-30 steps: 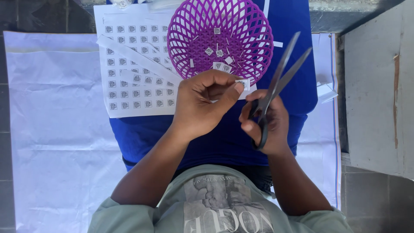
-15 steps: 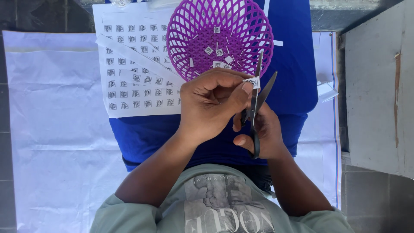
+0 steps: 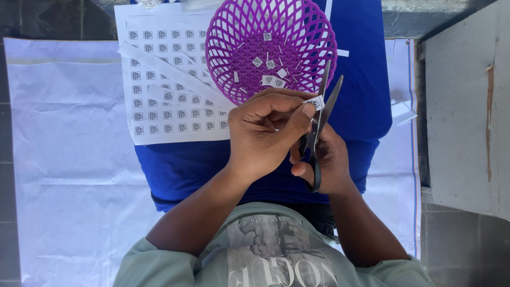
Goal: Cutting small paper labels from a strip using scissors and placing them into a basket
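Bright daylight is falling from above, washing out a wide white sheet that is lying over a dark tiled floor. Grey tiles are showing along the sheet's left edge and at the top. A pale, weathered board is sitting past its right edge.

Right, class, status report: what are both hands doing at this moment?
Left hand pinches small paper piece. Right hand holds scissors, blades part open at it. Purple basket just beyond. Nothing in the way.
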